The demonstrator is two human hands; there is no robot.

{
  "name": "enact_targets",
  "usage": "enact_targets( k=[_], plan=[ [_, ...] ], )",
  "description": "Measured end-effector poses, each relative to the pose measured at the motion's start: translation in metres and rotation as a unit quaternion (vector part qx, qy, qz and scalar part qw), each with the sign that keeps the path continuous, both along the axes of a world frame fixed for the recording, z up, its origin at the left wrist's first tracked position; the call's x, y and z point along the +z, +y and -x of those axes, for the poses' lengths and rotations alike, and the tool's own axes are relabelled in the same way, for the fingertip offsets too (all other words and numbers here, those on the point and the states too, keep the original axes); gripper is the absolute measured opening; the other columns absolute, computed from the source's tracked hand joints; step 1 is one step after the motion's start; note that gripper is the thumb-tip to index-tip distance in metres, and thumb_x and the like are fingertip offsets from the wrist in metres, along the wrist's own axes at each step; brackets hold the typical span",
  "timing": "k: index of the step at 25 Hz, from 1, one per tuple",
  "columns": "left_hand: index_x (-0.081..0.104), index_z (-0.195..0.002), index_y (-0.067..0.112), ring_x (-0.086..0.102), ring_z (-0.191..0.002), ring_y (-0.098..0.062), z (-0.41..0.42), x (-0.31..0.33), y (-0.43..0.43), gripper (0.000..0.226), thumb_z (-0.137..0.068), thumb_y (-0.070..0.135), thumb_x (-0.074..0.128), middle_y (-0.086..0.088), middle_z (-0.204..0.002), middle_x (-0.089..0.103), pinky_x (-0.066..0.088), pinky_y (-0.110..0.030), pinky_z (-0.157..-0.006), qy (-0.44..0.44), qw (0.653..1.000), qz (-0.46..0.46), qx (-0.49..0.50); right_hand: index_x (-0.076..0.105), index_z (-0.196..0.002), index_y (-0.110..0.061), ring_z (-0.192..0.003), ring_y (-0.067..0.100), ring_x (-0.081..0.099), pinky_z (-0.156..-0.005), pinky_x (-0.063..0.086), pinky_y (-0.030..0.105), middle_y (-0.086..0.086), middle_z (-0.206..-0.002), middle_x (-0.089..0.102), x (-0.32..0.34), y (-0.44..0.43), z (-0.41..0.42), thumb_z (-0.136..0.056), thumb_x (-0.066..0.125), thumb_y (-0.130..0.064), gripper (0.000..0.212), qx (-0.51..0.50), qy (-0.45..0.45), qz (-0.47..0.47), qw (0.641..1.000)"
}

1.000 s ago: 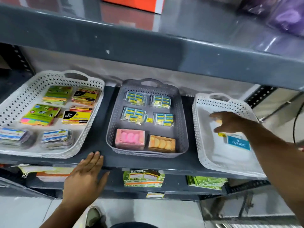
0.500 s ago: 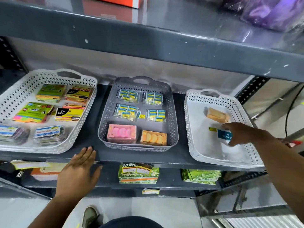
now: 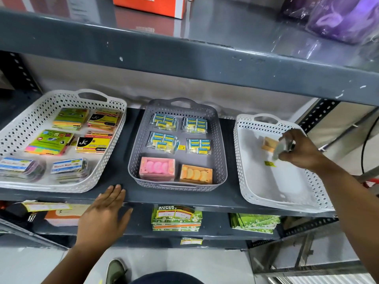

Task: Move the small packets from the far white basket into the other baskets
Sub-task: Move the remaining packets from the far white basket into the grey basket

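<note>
On a grey shelf (image 3: pixel 205 198), a small packet (image 3: pixel 282 149) is pinched in the right hand (image 3: pixel 299 149) above the white basket (image 3: pixel 238 160), beside an orange packet (image 3: pixel 268 145), the left hand (image 3: pixel 104 214) resting flat and empty; next, a carry to the grey basket (image 3: pixel 135 156) is judged due.

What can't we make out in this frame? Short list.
- Packet in the right hand, head view: motion-blurred and part covered by the fingers; its print is unreadable.
- Small orange box in the right white basket: the packet and hand cover part of it.
- Yellow sticker on that basket's floor: too small to read.
- Purple bag on the top shelf: cut off by the frame's edge.
</note>
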State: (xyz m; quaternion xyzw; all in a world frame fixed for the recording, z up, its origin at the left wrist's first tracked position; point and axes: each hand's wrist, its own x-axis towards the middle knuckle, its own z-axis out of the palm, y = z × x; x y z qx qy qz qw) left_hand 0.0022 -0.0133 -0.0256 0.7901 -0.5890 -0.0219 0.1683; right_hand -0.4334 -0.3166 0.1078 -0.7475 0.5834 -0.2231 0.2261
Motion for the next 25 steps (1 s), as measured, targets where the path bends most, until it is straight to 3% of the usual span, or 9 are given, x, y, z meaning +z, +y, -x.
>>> enact_targets(
  k=[2,5,7,10,11,14,17,22,25],
  plan=[
    [0.067,-0.11,-0.002,0.06,-0.113,-0.034,0.0,0.001,0.001,0.079,-0.092,0.058,0.019,-0.02,-0.121,0.064,0.048,-0.047,-0.091,0.008,1.0,-0.003,-0.003,0.045,-0.1,-0.014,-0.085,0.017,0.06,-0.059,0.047,0.009,-0.012,-0.096,0.059,0.01,0.002,-0.024,-0.062,0.074,0.005,0.052,0.018,-0.104,0.033,0.994],
    [0.067,-0.11,-0.001,0.06,-0.113,-0.033,0.0,-0.001,0.0,0.08,-0.092,0.06,0.018,-0.02,-0.121,0.064,0.047,-0.046,-0.092,0.004,1.0,0.001,-0.001,0.048,-0.099,-0.033,-0.098,0.021,0.064,-0.078,0.053,0.038,-0.004,-0.115,0.064,0.017,0.003,-0.059,-0.063,0.077,0.002,0.058,0.087,-0.201,-0.003,0.976],
    [0.067,-0.111,-0.001,0.06,-0.113,-0.033,0.0,0.0,0.001,0.08,-0.092,0.06,0.018,-0.019,-0.121,0.064,0.047,-0.046,-0.092,0.001,1.0,0.004,0.004,0.051,-0.096,-0.043,-0.093,0.02,0.063,-0.08,0.051,0.042,-0.004,-0.112,0.063,0.016,0.0,-0.081,-0.062,0.079,0.002,0.063,0.123,-0.218,-0.029,0.968],
    [0.067,-0.111,-0.001,0.06,-0.113,-0.033,0.001,0.003,0.0,0.08,-0.092,0.06,0.017,-0.019,-0.121,0.065,0.048,-0.047,-0.092,0.005,1.0,0.004,-0.002,0.052,-0.096,-0.041,-0.093,0.024,0.062,-0.082,0.053,0.043,0.002,-0.109,0.061,0.006,-0.005,-0.117,-0.06,0.076,0.011,0.068,0.142,-0.203,-0.055,0.967],
    [0.067,-0.112,0.0,0.06,-0.113,-0.033,0.001,0.003,0.001,0.08,-0.092,0.06,0.017,-0.018,-0.121,0.065,0.048,-0.047,-0.092,0.006,1.0,0.005,-0.006,0.052,-0.097,-0.039,-0.093,0.024,0.061,-0.079,0.054,0.037,0.002,-0.106,0.061,0.002,-0.006,-0.13,-0.06,0.077,0.011,0.067,0.143,-0.186,-0.056,0.97],
    [0.067,-0.112,0.001,0.06,-0.113,-0.033,-0.001,0.003,0.001,0.068,-0.091,0.053,0.029,-0.017,-0.121,0.065,0.049,-0.047,-0.091,0.004,1.0,0.0,-0.013,0.05,-0.102,-0.027,-0.09,0.02,0.062,-0.073,0.052,0.024,0.0,-0.102,0.062,-0.007,-0.012,-0.168,-0.056,0.086,-0.004,0.062,0.154,-0.082,-0.045,0.984],
    [0.067,-0.113,0.002,0.059,-0.114,-0.032,-0.003,0.002,0.002,0.06,-0.079,0.045,0.044,-0.015,-0.123,0.064,0.048,-0.046,-0.092,-0.006,1.0,-0.004,-0.019,0.052,-0.105,-0.026,-0.089,0.014,0.061,-0.068,0.044,0.015,-0.002,-0.105,0.062,-0.018,-0.014,-0.193,-0.056,0.088,-0.019,0.061,0.156,0.025,-0.058,0.986],
    [0.067,-0.112,0.002,0.06,-0.114,-0.031,-0.003,0.004,0.002,0.058,-0.086,0.046,0.04,-0.014,-0.122,0.065,0.049,-0.046,-0.092,-0.008,1.0,0.008,-0.029,0.052,-0.106,-0.027,-0.092,0.015,0.058,-0.066,0.04,0.015,-0.003,-0.109,0.06,-0.026,-0.02,-0.204,-0.057,0.088,-0.023,0.06,0.143,0.01,-0.061,0.988],
    [0.068,-0.112,0.002,0.06,-0.113,-0.031,-0.003,0.004,0.002,0.057,-0.081,0.044,0.045,-0.014,-0.121,0.065,0.049,-0.047,-0.092,-0.009,0.999,0.015,-0.029,0.056,-0.111,-0.032,-0.094,0.019,0.062,-0.079,0.05,0.026,-0.001,-0.11,0.062,-0.019,-0.022,-0.204,-0.063,0.084,-0.023,0.055,0.131,-0.071,-0.039,0.988]
  ],
)
